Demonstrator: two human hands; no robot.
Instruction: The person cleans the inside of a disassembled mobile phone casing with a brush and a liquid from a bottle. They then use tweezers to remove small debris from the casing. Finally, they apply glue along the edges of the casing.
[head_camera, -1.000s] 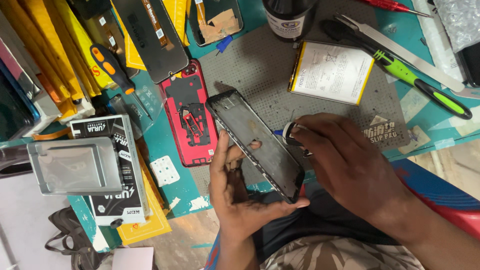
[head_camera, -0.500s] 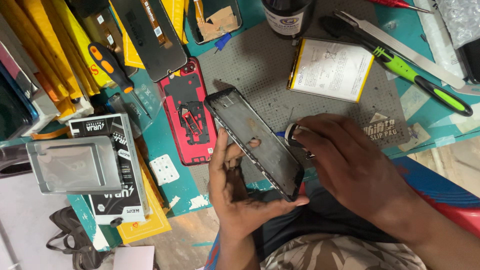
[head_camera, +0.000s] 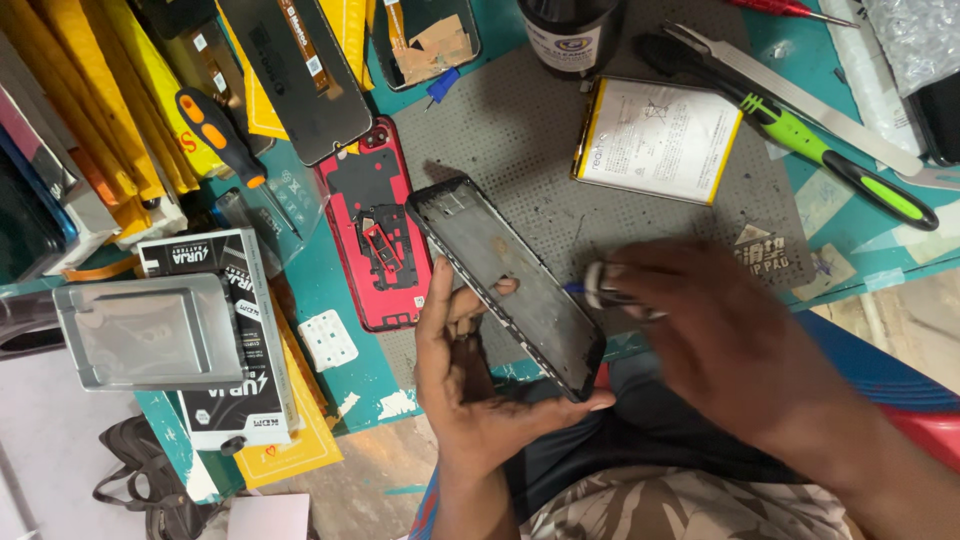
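1. The work surface was a teal bench (head_camera: 345, 395) crowded with phone parts, with a grey perforated mat (head_camera: 520, 130) laid over its middle.
2. The left hand (head_camera: 470, 385) had its fingers curled shut around a black phone frame (head_camera: 505, 280), thumb along the near edge, holding it tilted above the mat's lower edge.
3. The right hand (head_camera: 720, 340) was blurred; its fingers were closed on a small tool (head_camera: 600, 290) whose white and blue tip sat just beside the frame's right edge.
4. A red phone back (head_camera: 375, 225) lay left of the frame, and a white battery (head_camera: 655, 138) rested further up the mat.
5. A green-handled tool (head_camera: 840, 165) lay at the right, an orange-and-black screwdriver (head_camera: 220, 140) at the left.
6. A grey metal tray (head_camera: 140, 330) sat over a black box (head_camera: 225, 330) near the bench's left edge, and bare floor (head_camera: 380, 480) showed below.
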